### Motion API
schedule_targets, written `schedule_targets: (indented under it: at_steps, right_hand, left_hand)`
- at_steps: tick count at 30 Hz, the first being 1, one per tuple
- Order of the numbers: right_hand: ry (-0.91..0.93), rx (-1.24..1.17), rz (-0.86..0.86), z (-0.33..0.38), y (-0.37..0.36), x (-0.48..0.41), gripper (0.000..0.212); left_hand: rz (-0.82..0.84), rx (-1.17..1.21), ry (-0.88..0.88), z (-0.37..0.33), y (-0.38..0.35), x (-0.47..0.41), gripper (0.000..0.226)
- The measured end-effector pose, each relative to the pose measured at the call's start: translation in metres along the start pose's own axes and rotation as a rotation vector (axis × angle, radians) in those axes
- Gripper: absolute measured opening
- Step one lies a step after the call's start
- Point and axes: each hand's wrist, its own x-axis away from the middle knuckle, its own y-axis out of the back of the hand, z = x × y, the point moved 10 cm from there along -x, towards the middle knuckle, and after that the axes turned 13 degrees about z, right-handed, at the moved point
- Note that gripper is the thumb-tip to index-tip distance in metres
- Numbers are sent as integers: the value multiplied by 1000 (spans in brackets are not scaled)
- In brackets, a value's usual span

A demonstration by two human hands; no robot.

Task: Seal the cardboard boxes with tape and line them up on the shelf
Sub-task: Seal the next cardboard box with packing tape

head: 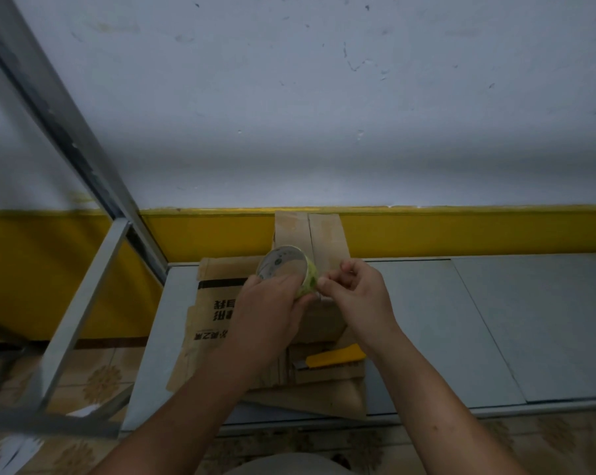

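Note:
My left hand (267, 311) grips a roll of clear tape (284, 269) with a greenish edge, held above a brown cardboard box (324, 241). My right hand (356, 293) pinches at the rim of the roll with thumb and fingertips. The box stands on the grey shelf (461, 320) against the wall, its two top flaps meeting at a seam. Flattened cardboard with black printing (217, 310) lies to the left, under my left hand.
A yellow box cutter (334, 358) lies on cardboard near the shelf's front edge, below my right wrist. A grey metal shelf post (84, 303) stands at the left. The wall behind is white above a yellow band. Tiled floor shows below.

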Motion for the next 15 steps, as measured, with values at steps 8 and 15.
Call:
schedule_targets:
  at_steps: [8, 15]
  right_hand:
    - [112, -4, 85, 7, -6, 5, 30]
    - [73, -307, 31, 2, 2, -4, 24]
  left_hand:
    - [221, 129, 81, 20, -23, -5, 36]
    - [317, 347, -25, 28, -18, -8, 49]
